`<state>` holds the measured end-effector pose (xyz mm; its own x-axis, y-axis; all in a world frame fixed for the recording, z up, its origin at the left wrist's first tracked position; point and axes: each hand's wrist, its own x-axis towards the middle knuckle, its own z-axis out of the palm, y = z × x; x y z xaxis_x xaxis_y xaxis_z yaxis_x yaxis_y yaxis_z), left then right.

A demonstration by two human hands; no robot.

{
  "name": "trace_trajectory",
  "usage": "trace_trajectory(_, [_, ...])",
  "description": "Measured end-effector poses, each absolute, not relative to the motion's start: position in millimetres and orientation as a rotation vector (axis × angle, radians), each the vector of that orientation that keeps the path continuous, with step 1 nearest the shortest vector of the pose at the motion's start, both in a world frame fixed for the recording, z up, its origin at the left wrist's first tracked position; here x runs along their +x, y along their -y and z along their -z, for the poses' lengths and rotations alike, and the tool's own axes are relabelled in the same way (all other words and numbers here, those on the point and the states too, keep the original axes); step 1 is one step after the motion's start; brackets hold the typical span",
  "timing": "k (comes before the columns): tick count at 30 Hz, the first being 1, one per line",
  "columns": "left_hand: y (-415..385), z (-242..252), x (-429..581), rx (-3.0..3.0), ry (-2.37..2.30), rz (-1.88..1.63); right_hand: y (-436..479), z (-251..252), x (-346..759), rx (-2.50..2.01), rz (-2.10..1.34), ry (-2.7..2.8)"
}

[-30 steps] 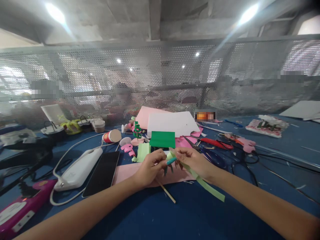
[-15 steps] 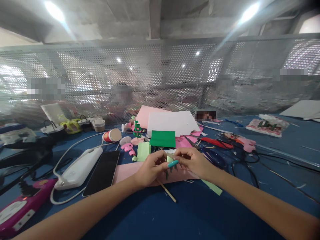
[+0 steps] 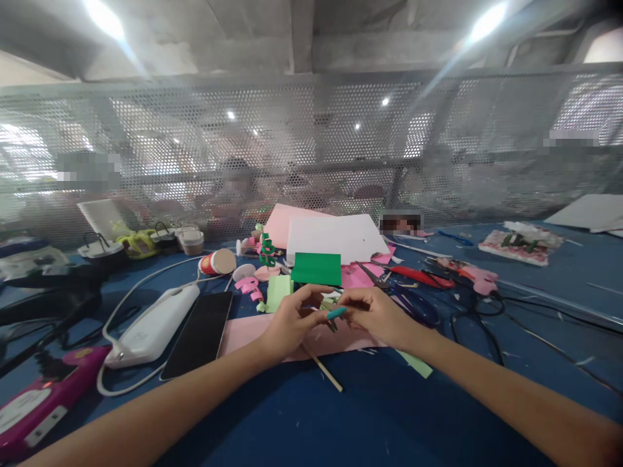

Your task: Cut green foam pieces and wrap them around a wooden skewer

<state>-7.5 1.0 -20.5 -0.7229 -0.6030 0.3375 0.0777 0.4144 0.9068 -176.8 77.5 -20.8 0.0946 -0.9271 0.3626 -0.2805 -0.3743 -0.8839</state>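
My left hand (image 3: 296, 322) and my right hand (image 3: 377, 318) meet at the middle of the table, above a pale pink paper strip (image 3: 248, 334). Between their pinched fingertips is a small light green paper piece (image 3: 328, 303), mostly covered by the fingers. A long teal nail on my left thumb crosses in front of it. Below my left hand a thin wooden stick (image 3: 328, 375) lies slanted, its upper end hidden. A light green paper strip (image 3: 413, 364) pokes out under my right forearm. Just beyond the hands lie a green paper (image 3: 316, 269) and a light green paper pad (image 3: 279, 293).
Scissors (image 3: 374, 275), a red-handled tool (image 3: 421, 277) and a pink glue gun (image 3: 477, 279) lie to the right, with cables. To the left are a black phone (image 3: 199, 334), a white power bank (image 3: 153, 324) and a magenta power strip (image 3: 48, 402). A perforated metal screen (image 3: 272, 143) stands behind.
The fingertips have shifted slightly around the light green paper piece, which shows less and appears turned. Both hands stay in nearly the same place.
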Motion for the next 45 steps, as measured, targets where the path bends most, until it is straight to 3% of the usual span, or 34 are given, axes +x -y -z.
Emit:
trace_trajectory(32, [1.7,21.8,-12.3,0.441,1.926,1.488,-80.7,17.5,-179.7,-1.917,1.262,-1.639])
trace_trajectory(45, [0.3,19.1,-14.5,0.530,1.886,1.527,-81.2,19.1,-181.5,-1.930,1.260,-1.574])
